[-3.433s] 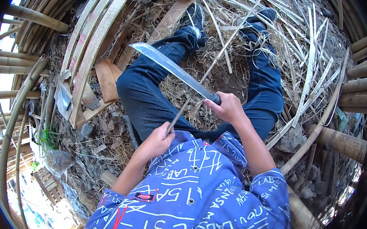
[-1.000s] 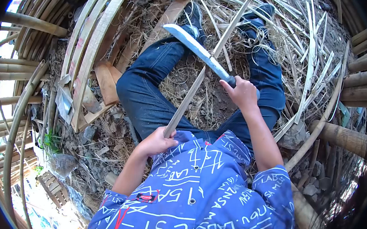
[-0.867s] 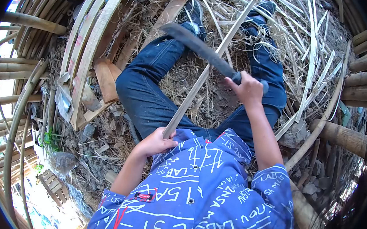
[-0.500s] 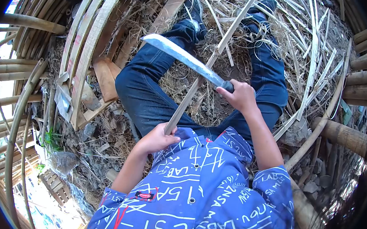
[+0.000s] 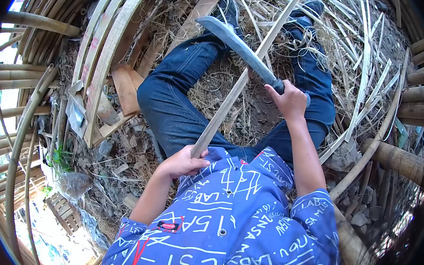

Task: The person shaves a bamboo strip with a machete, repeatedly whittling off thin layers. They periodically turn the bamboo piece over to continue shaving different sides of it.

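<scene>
- Left hand (image 5: 182, 161): fingers wrapped tight round the near end of a bamboo strip (image 5: 235, 92), just above the lap.
- Right hand (image 5: 291, 100): fist clenched on a machete (image 5: 241, 47) handle, blade crossing the strip.
</scene>
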A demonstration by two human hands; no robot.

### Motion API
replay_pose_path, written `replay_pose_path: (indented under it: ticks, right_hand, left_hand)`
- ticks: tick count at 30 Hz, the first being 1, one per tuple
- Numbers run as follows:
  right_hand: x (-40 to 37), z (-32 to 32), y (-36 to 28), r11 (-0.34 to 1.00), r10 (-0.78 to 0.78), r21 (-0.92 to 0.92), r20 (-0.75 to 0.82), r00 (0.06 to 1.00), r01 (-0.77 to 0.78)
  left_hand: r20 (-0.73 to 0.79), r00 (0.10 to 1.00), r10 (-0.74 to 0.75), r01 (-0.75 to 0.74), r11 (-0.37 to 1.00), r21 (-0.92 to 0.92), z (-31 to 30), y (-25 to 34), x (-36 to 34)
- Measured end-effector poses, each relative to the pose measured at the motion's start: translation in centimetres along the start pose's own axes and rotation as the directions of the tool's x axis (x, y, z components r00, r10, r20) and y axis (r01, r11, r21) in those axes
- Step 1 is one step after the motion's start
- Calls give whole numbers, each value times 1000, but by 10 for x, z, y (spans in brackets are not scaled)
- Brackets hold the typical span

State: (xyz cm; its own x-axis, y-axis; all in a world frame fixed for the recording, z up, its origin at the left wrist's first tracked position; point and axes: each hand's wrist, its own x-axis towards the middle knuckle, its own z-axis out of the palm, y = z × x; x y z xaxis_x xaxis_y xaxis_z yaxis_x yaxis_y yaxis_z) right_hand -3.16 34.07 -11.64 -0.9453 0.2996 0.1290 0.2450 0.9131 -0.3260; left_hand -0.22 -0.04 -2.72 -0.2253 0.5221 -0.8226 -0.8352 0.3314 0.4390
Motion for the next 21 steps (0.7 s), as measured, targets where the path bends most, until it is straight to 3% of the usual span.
replay_pose_path:
  ticks: [3,6,8,12,18,19,21]
  right_hand:
    - [-8,-6,-4,996,70,42,93,993,-74]
    - [-27,-12,-16,916,52,374,252,966,-147]
    - [-42,-23,-29,848,24,468,436,899,-250]
    - [-69,-35,-60,759,-76,552,601,795,-344]
    - [-77,-42,-95,825,-277,548,606,746,-138]
    - [-78,-40,-96,856,-315,515,603,733,-56]
    - [-75,-37,-93,855,-329,515,619,713,-53]
  left_hand:
    - [-3,999,37,-37,999,17,4,4,2]
    - [-44,994,99,-93,990,108,7,5,8]
    - [-55,994,97,-91,990,104,11,9,9]
    - [14,999,38,-38,999,5,10,6,12]
    - [185,982,-21,46,990,-134,8,2,15]
    - [184,983,-19,44,990,-135,9,0,15]
    - [162,987,14,4,994,-109,11,-6,17]
